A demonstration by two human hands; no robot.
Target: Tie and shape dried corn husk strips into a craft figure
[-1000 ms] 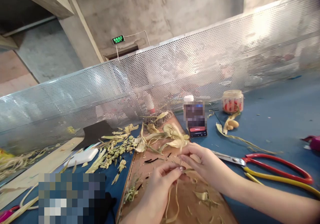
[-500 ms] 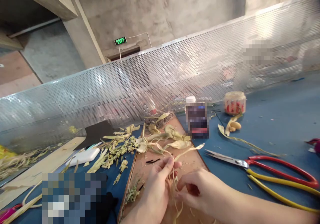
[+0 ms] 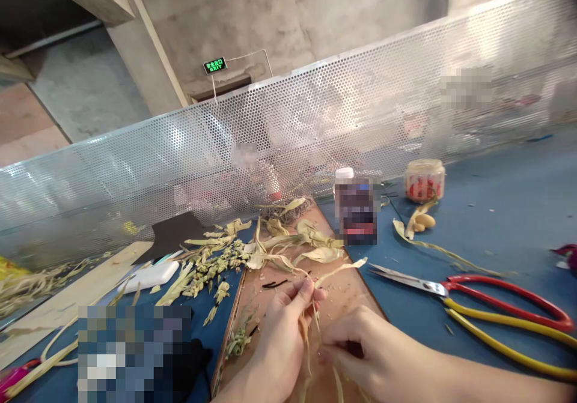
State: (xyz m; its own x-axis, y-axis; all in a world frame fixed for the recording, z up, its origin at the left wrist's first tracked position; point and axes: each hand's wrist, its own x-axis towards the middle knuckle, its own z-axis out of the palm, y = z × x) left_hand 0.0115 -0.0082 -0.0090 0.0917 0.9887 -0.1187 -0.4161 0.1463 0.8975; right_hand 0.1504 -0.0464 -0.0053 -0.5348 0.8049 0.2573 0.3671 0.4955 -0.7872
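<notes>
My left hand point(image 3: 283, 331) is closed, pinching pale dried leaf strips point(image 3: 341, 272) between thumb and fingers above a brown board. Thin ends of the strips point(image 3: 308, 355) hang below it. To its right my right hand point(image 3: 365, 343) is closed too, its thumb and fingertips pinched on one thin strand point(image 3: 317, 319) that runs down from the left hand. Past the hands, dried leaves point(image 3: 322, 257) lie along the brown board point(image 3: 356, 295). Left of the board is a bunch of dried greenish flower heads point(image 3: 211, 268).
Scissors point(image 3: 433, 286) with red and yellow handles lie on the blue table point(image 3: 509, 229) at right. A white-capped bottle point(image 3: 345, 173) and a clear jar point(image 3: 424, 181) stand behind. A perforated metal screen point(image 3: 189, 145) crosses the back. A white object point(image 3: 151, 277) lies at left.
My right hand has moved slightly down, away from the left hand, with the strand between them. The left hand keeps its pinch. The view has tilted slightly.
</notes>
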